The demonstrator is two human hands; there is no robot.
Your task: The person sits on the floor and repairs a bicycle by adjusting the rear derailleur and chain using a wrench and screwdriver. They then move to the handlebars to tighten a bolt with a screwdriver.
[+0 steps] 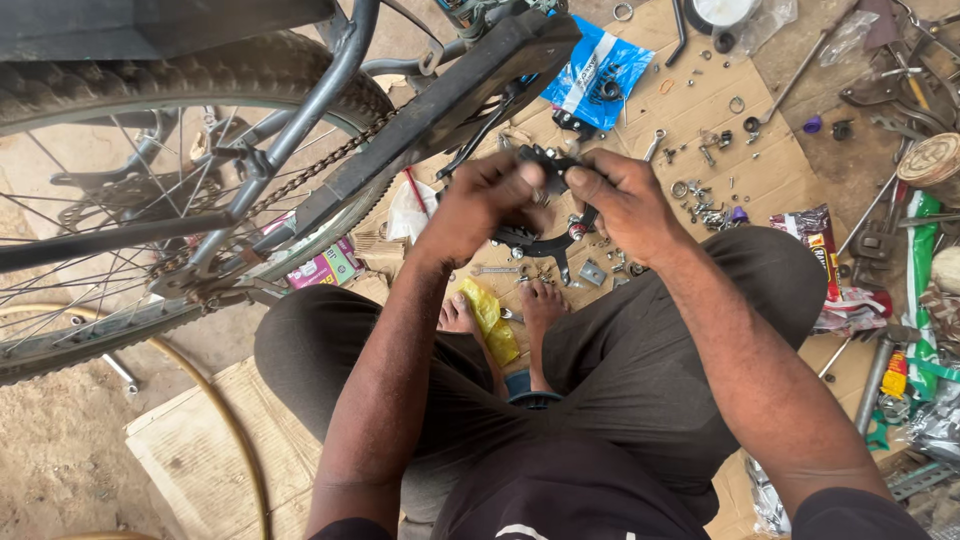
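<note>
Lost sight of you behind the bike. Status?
Left hand and right hand both gripping black brake part. Bicycle wheel close at left. Loose hardware on cardboard beyond.

Bare forearms, bare feet (540,305); dark grey-brown trousers (640,370), a dark short-sleeved shirt (560,500) with a small white mark.

I am seeing the bicycle wheel (150,210) and chain guard (430,110) blocking the way left of my hands; scattered nuts and bolts (700,200) are crowding the cardboard (770,170) ahead, and tools (900,100) are lining its right edge.
</note>
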